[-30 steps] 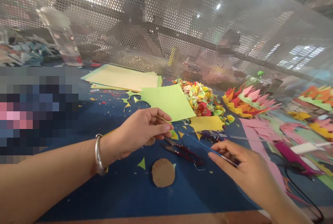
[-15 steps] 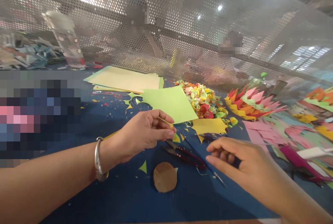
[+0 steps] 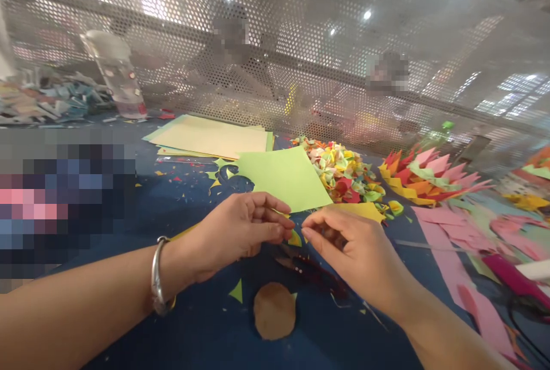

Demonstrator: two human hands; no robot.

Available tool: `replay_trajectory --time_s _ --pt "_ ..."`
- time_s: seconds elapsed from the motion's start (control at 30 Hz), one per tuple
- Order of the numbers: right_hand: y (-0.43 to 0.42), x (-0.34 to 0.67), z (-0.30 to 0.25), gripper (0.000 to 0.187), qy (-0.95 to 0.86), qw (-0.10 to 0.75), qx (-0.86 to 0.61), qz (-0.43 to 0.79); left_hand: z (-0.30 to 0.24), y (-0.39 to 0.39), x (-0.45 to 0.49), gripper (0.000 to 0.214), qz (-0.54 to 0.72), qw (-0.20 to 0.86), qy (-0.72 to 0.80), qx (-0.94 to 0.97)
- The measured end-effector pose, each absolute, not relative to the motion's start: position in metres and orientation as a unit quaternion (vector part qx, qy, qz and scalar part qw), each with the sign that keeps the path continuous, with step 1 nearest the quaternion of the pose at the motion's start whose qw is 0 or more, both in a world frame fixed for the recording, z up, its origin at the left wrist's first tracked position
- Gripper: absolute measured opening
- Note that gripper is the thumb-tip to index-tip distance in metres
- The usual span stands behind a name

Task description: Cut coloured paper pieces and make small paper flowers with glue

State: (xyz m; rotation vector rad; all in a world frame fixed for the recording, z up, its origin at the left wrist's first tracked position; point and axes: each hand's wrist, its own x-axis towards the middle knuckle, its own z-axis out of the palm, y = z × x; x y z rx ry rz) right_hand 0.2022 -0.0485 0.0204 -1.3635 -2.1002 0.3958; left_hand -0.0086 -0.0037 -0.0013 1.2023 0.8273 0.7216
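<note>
Hands: two, left hand and right hand. Silver bangle: one. Cardboard disc: one. Green sheet: one. Yellow sheet: one, partly hidden. Snips: one pair, partly hidden. Green triangle: one; other scraps too small to count. Sheet stack: one, at least three sheets. Heap of small folded pieces: one, pieces uncountable. White-capped bottle: one. Green-capped bottle: one. Magenta tool: one. People behind screen: two. Perforated screen: one. Worktop: one.
</note>
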Motion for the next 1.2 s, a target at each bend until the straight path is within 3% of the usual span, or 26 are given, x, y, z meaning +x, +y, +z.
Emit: replay_trajectory --time_s 0.1,0.3,0.63,0.87,1.2 --pt "-0.049 0.205 0.016 0.013 -0.789 0.316 -0.511 0.13 0.002 -0.002 -0.01 0.02 0.366 0.673 0.378 0.519" --pt "-0.051 0.208 0.012 0.014 -0.778 0.333 -0.519 0.123 0.006 0.012 -0.023 0.022 0.424 0.456 0.44 0.647" --pt "-0.055 0.209 0.013 0.015 -0.786 0.344 -0.504 0.101 -0.001 0.037 -0.04 0.014 0.273 0.193 0.475 0.814" --pt "-0.056 0.209 0.009 0.015 -0.794 0.342 -0.493 0.097 -0.011 0.047 -0.034 0.014 0.238 0.144 0.435 0.856" --pt "-0.058 0.207 0.007 0.016 -0.795 0.337 -0.492 0.111 -0.006 0.043 -0.03 0.015 0.274 0.182 0.443 0.834"
